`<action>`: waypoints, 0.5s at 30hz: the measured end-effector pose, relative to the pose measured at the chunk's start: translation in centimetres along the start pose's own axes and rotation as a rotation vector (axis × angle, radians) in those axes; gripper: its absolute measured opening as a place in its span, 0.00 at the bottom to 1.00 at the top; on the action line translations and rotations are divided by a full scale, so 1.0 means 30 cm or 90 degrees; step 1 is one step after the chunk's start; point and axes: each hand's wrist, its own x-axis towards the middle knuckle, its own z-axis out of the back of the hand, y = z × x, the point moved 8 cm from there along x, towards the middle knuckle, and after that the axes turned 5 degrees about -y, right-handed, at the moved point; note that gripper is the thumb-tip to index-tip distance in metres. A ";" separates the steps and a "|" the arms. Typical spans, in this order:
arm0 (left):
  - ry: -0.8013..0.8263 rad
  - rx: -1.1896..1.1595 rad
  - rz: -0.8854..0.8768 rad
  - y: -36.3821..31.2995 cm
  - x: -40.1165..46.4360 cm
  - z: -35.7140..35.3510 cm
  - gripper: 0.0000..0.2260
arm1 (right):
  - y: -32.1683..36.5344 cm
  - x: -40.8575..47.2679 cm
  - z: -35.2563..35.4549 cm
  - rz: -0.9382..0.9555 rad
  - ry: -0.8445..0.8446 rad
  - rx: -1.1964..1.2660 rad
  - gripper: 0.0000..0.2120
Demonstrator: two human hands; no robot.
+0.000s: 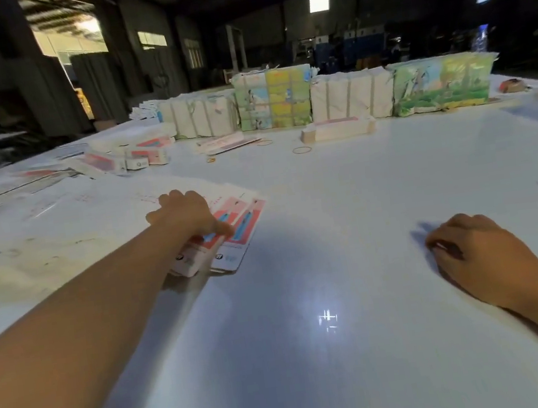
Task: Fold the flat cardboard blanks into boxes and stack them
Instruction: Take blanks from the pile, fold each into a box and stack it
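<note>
The left hand (186,215) reaches out, thumb and fingers pinching the blanks (240,228), which lie fanned under and just right of it on the table (304,268). The right hand (467,245) rests loosely curled, holding nothing, well apart.

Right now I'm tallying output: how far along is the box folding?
Done: a few folded boxes sit far left. In hand: the left hand rests on fanned flat blanks; the right hand rests idle on the table. Left: those blanks, plus tied bundles behind.
</note>
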 end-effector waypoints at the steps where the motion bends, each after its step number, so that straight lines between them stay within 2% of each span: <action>1: -0.003 -0.011 0.001 0.004 0.010 -0.006 0.49 | 0.001 0.002 0.003 0.000 -0.002 0.004 0.05; 4: 0.007 -0.070 0.017 -0.006 0.010 -0.001 0.49 | -0.001 0.004 0.000 0.001 0.011 0.011 0.05; 6: -0.029 -0.060 -0.004 -0.042 -0.007 0.024 0.47 | -0.007 -0.001 -0.001 -0.001 0.017 0.009 0.06; 9: -0.079 -0.052 -0.100 -0.140 -0.055 0.063 0.42 | -0.014 -0.002 -0.002 -0.001 0.001 0.017 0.05; 12: -0.033 -0.144 -0.215 -0.269 -0.141 0.084 0.36 | -0.029 0.007 -0.008 -0.032 -0.030 0.073 0.08; 15: 0.042 -0.287 -0.364 -0.451 -0.298 0.094 0.33 | -0.090 0.015 0.052 -0.181 -0.151 0.301 0.11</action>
